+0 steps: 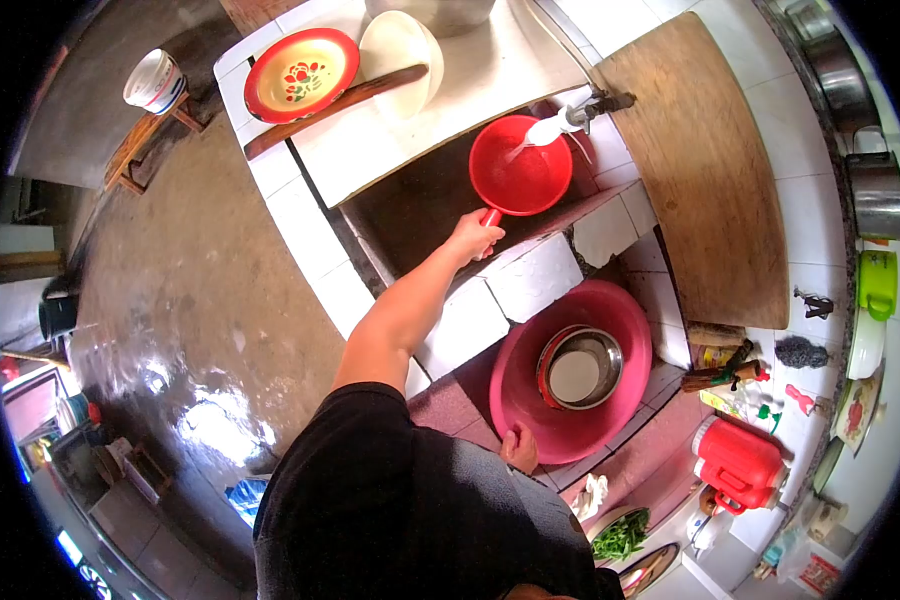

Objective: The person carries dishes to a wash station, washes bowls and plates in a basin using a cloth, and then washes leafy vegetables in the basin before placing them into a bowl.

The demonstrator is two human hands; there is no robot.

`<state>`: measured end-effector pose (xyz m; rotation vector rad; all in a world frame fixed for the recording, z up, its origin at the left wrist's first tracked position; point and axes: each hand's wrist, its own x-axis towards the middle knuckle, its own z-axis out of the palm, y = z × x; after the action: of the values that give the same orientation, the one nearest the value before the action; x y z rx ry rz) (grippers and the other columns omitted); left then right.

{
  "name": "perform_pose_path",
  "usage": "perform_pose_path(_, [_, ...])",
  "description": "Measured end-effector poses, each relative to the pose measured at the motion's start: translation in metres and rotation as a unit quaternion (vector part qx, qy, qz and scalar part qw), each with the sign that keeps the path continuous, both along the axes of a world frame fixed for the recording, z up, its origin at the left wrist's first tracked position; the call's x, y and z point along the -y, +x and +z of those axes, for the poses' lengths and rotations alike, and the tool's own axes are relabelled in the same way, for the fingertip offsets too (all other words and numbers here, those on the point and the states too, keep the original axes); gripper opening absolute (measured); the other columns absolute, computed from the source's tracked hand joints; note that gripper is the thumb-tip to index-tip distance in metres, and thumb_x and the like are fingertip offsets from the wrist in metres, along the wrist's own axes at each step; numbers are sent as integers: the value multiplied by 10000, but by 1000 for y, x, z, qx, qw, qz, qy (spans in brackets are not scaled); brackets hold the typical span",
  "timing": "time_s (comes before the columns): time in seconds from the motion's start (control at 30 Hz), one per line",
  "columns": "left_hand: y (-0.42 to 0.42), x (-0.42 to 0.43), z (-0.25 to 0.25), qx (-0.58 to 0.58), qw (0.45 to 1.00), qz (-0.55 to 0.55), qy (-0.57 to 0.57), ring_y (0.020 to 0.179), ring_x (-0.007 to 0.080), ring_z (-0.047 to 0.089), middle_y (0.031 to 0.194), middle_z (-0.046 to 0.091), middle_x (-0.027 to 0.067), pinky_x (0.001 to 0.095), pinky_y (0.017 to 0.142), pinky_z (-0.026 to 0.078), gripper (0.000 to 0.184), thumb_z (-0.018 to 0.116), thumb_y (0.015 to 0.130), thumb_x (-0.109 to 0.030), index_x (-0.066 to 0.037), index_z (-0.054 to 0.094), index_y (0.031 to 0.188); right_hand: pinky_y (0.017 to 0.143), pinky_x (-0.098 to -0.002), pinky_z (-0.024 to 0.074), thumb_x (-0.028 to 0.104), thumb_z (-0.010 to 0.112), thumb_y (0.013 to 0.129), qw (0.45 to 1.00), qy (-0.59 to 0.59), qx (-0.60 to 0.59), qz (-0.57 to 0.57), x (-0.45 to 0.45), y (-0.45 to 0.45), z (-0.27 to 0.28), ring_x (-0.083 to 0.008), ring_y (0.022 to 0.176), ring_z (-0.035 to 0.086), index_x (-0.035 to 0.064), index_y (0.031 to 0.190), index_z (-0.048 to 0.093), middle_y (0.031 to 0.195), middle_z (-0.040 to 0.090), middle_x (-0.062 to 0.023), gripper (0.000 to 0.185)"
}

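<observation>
My left hand (477, 237) is closed round the handle of a red plastic dipper (505, 196). The dipper is held over the dark sink (410, 210), below the tap (598, 106). Water runs from the white spout (547, 130) into it. My right hand (518, 450) hangs low in front of my body, by the rim of a large pink basin (507, 400). Its fingers look loosely apart with nothing in them; part of the hand is hidden by my shirt. Inside the basin stands a metal pot (613, 362) with something round and pale in it.
On the counter lie a red-rimmed enamel basin (260, 85), a wooden stick (338, 112) and a pale bowl (390, 45). A wooden board (700, 170) is right of the tap. A red thermos (738, 465) and green leafy vegetables (622, 535) are lower right. The floor (200, 260) looks wet.
</observation>
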<state>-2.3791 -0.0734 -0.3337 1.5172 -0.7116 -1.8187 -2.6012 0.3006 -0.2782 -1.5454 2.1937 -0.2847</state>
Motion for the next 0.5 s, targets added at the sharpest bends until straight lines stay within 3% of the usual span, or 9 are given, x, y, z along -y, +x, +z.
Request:
perform_pose_path(0.07, [-1, 0, -1, 1, 1000, -3, -1, 465, 122, 510, 657, 528, 31, 261, 382, 394, 467, 662, 736, -137, -78, 508, 1173, 818, -449, 441, 276, 551, 808, 1000, -3, 3, -2, -1, -1, -1, -362, 922, 581, 64, 1090, 589, 991, 626, -170, 355])
perform_pose_path(0.27, [-5, -6, 15, -2, 1000, 7, -7, 458, 131, 500, 638, 512, 36, 270, 370, 377, 232, 641, 731, -85, -68, 517, 926, 808, -452, 436, 263, 559, 799, 1000, 5, -3, 11, 1, -4, -2, -360, 904, 581, 63, 1072, 594, 968, 624, -170, 340])
perform_pose_path(0.5, [7, -18, 43, 28, 999, -19, 7, 470, 121, 494, 615, 497, 18, 272, 390, 381, 157, 624, 748, -56, -81, 516, 860, 800, -461, 434, 260, 565, 792, 999, -30, 29, -5, 2, 0, -2, -359, 889, 584, 73, 1062, 599, 956, 626, -173, 330])
